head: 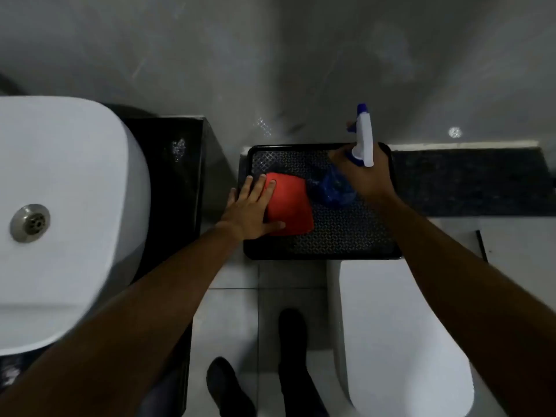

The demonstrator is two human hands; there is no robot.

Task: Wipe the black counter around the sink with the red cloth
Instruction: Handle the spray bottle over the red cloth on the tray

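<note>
A red cloth (pixel 290 206) lies folded flat on a black patterned tray (pixel 346 236) that rests on the toilet tank. My left hand (pixel 251 206) lies spread on the cloth's left edge, fingers apart, thumb along its lower edge. My right hand (pixel 365 173) is closed around a blue spray bottle (pixel 334 189) with a white trigger head (pixel 364 139), held over the tray's far right corner. The white sink (pixel 60 206) sits at the left, with the black counter (pixel 177 176) showing along its right side.
A white toilet lid (pixel 400 335) is below the tray. A dark ledge (pixel 472 182) runs right of the tray against the grey wall. My two dark shoes (pixel 288 341) stand on the light floor tiles between sink cabinet and toilet.
</note>
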